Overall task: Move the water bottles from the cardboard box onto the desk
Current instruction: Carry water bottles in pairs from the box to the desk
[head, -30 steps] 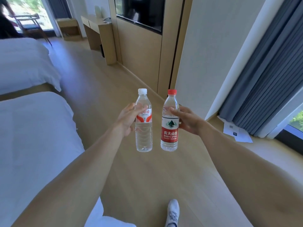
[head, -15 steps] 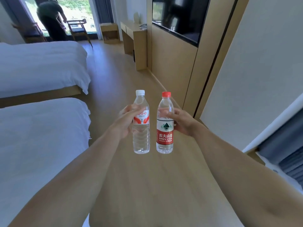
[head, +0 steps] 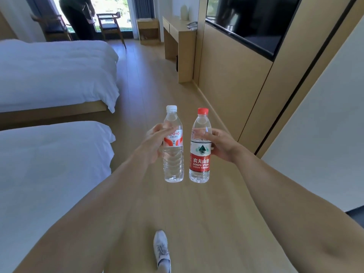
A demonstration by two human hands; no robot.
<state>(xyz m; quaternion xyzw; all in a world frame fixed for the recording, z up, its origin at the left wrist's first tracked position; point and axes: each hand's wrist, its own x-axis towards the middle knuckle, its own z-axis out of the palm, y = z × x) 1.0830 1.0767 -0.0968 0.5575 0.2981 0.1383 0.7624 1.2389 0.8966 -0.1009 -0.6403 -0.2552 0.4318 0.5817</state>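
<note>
Left hand clamps the clear white-capped plastic bottle, right hand the red-labelled, red-capped one — both upright, mid-air; full, hefty, slick, best gripped mid-body; wooden table far.

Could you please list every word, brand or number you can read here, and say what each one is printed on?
"农夫山泉": red label of the red-capped bottle in the right hand.
"NONGFU SPRING": same label, beneath.
Fine print under that: too small to read.
White-capped bottle in the left hand: red characters, blurred and partly covered.
</note>
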